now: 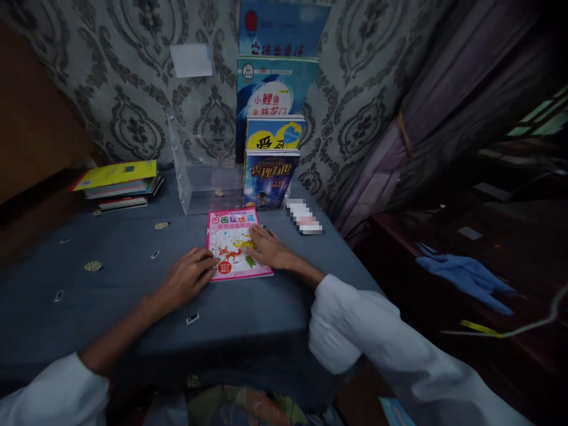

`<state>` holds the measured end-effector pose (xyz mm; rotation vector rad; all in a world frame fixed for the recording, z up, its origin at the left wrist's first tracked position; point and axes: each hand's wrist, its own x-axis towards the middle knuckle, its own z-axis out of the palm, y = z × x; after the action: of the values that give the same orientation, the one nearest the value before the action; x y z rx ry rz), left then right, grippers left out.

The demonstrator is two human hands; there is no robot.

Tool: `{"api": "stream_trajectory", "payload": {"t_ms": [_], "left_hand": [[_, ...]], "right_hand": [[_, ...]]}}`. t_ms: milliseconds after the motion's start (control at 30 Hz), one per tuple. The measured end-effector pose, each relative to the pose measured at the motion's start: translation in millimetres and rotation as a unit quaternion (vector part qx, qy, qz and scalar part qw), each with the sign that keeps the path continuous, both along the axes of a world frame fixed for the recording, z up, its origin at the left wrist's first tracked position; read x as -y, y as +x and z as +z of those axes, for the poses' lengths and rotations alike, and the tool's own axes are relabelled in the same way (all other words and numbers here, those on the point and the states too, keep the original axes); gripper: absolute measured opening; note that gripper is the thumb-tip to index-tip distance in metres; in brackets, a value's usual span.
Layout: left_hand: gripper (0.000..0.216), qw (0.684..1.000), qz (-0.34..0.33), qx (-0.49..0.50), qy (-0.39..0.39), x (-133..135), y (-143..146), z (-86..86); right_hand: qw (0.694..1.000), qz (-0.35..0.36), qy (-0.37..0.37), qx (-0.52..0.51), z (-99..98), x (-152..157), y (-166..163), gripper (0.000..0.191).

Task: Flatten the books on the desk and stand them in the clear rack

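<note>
A pink children's book (231,234) with cartoon animals on its cover lies flat on the grey-blue tablecloth (133,296). My left hand (189,278) rests at the book's lower left edge, its fingers curled against the edge and touching it. My right hand (268,248) lies flat on the right side of the cover with its fingers stretched out. Behind the pink book, several books (270,171) stand upright in a clear acrylic stand (190,183) against the wall.
A stack of books (119,183) with a yellow one on top lies at the back left. A small blurred object (304,218) lies right of the pink book. A dark curtain (444,106) and a blue cloth (465,275) are off the table's right edge.
</note>
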<state>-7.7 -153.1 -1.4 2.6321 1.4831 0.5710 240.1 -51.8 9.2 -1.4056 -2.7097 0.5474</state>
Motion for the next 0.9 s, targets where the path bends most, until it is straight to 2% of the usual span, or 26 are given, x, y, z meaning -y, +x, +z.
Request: {"api": "stream_trajectory", "payload": {"t_ms": [133, 267, 367, 467, 533, 600, 667, 700, 767, 833, 900], "left_hand": [[0.039, 0.997, 0.051, -0.042, -0.026, -26.8, -2.4, 1.0], [0.046, 0.989, 0.131, -0.048, -0.050, -59.7, -8.3, -1.6], [0.047, 0.987, 0.145, 0.018, -0.066, -80.0, -11.1, -6.4], [0.048, 0.974, 0.135, 0.163, -0.077, -92.2, -10.9, -13.0], [0.047, 0.937, 0.129, 0.305, -0.110, -95.8, -9.3, -15.6], [0.048, 0.866, 0.138, 0.452, -0.162, -96.1, -7.1, -14.8], [0.051, 0.784, 0.163, 0.556, -0.224, -93.7, -4.3, -10.8], [0.052, 0.749, 0.172, 0.583, -0.263, -91.8, -2.9, -8.1], [0.049, 0.699, 0.166, 0.601, -0.349, -87.7, -0.3, -2.7], [0.044, 0.668, 0.135, 0.606, -0.411, -84.1, 1.7, 1.7], [0.043, 0.649, 0.107, 0.620, -0.428, -81.5, 3.0, 4.6]], "right_hand": [[0.999, -0.033, 0.021, 0.004, 0.2, -23.8, -10.3, 0.071], [0.997, -0.054, 0.053, -0.012, -9.3, -33.3, -16.5, 0.069], [0.993, -0.062, 0.090, -0.044, -18.8, -31.9, -16.3, 0.065], [0.987, -0.072, 0.123, -0.069, -26.5, -28.2, -13.4, 0.059], [0.985, -0.072, 0.135, -0.083, -29.5, -26.3, -10.9, 0.055], [0.984, -0.067, 0.138, -0.094, -30.7, -25.1, -8.4, 0.053], [0.984, -0.063, 0.135, -0.099, -31.1, -24.3, -6.2, 0.053], [0.984, -0.062, 0.132, -0.102, -31.5, -23.9, -5.2, 0.055], [0.984, -0.057, 0.124, -0.116, -33.7, -23.5, -3.2, 0.057], [0.981, -0.055, 0.117, -0.145, -38.4, -23.3, -0.7, 0.059], [0.975, -0.060, 0.111, -0.185, -44.9, -23.5, 2.9, 0.060]]}}
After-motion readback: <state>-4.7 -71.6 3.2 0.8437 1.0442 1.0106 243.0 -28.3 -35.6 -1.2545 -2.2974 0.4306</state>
